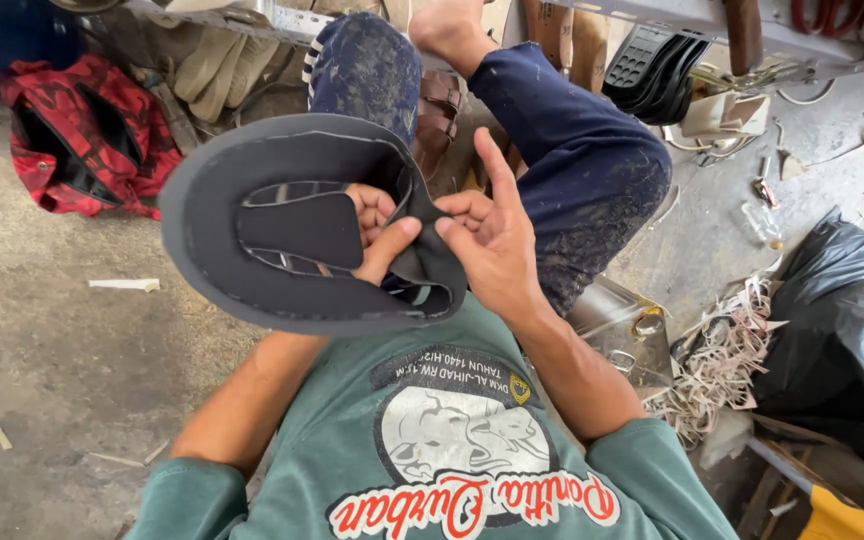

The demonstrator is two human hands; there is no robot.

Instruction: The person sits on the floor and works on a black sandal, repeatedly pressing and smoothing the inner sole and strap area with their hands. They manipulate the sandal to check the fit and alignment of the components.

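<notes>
Grey concrete floor [52, 360] fills the scene, dusty and scattered with small scraps, and the person sits on it with legs in dark blue trousers [592, 160] stretched forward. At the right lies a black plastic bag [842, 340], with a heap of pale offcut strips [722, 365] just beside it. A red and black bag [82, 135] sits on the floor at the upper left, next to a metal rack [812, 45] that runs along the top and carries black shoe soles [657, 70].

Held up over the lap, in front of the teal shirt [432, 440], is a dark grey sandal upper [292, 225], a curved sheet with cut-out strap openings, bent into a bowl shape. The left hand [377, 235] reaches through from below, its fingers closed on the inner edge of the piece with the thumb pressing from the front. The right hand [492, 240] pinches the same edge between thumb and bent fingers, while its index finger points upward, free of the material. Both hands meet at the right side of the piece.
</notes>
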